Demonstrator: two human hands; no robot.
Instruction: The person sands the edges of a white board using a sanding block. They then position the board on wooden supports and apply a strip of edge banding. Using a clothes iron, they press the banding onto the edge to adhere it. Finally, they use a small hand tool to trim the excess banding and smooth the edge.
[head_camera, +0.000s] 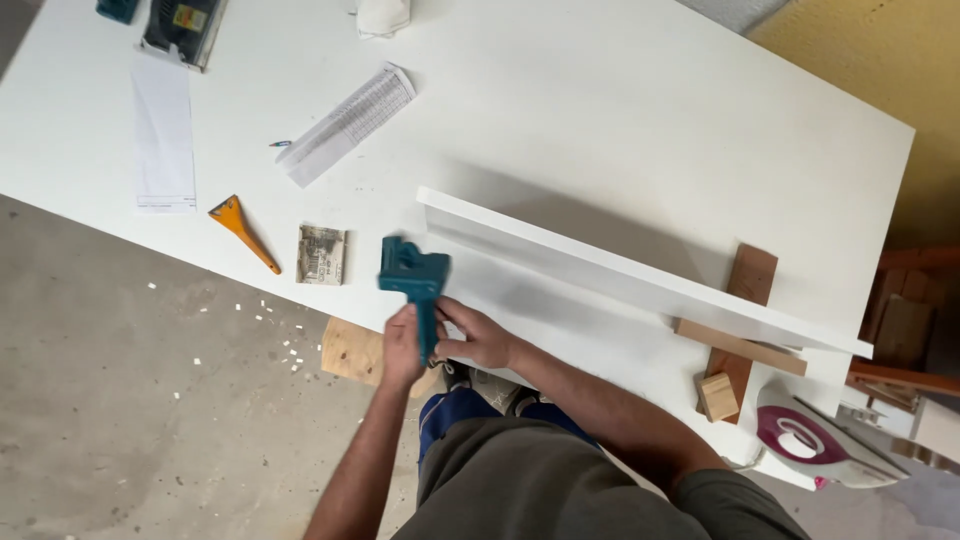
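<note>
My left hand (402, 350) grips the handle of a teal hand tool (412, 275) with a blocky head, held over the near edge of the white table (600, 110). My right hand (478, 332) rests beside it, fingers touching the tool's handle and the table edge. Just right of the tool's head, a long white board (620, 262) stands on its edge, running diagonally toward the right. Its near left end is close to the tool.
An orange scraper (242, 230) and a small sanding block (322, 254) lie left of the tool. Paper sheets (163, 130) and a power tool (183, 25) sit far left. Wood pieces (740, 340) and a clothes iron (815, 440) are at the right. A plywood scrap (352, 350) lies on the concrete floor.
</note>
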